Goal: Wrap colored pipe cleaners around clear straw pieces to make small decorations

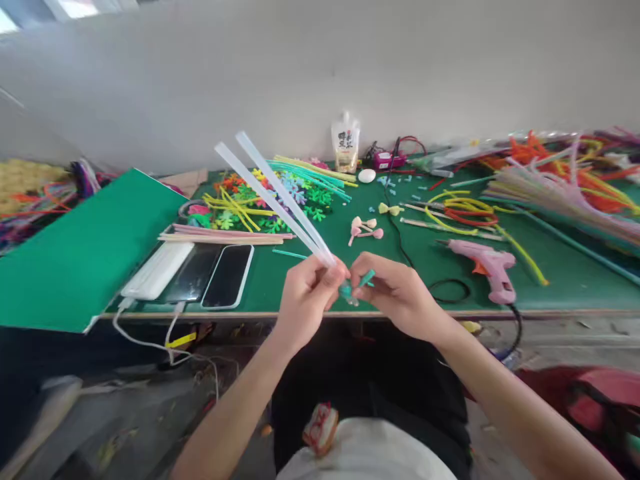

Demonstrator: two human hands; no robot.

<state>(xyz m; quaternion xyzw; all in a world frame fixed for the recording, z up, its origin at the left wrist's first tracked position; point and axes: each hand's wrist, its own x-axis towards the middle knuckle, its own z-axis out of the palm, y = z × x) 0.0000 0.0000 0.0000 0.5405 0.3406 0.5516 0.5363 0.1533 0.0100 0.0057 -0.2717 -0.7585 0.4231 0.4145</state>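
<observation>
Two long translucent glue sticks (280, 193) slant up and to the left out of my left hand (313, 287), which is closed around their lower part. A short teal pipe cleaner (367, 278) pokes out between the fingers of my right hand (393, 290), closed in a pinch. The two hands nearly meet above the table's front edge. Between them, a teal bit (345, 290) sits by the clear lower ends of the sticks; fingers partly hide how it is attached. Just beyond my hands lie small pink pieces with rounded heads (365, 230).
A pink glue gun (483, 267) lies at right, its cord over the edge. Phones (229, 277) and a white power bank (157, 270) lie left beside a green board (95, 247). Colourful pipe cleaners (565, 200) and leaf shapes (300, 190) cover the back; a pouch (345, 143) stands there.
</observation>
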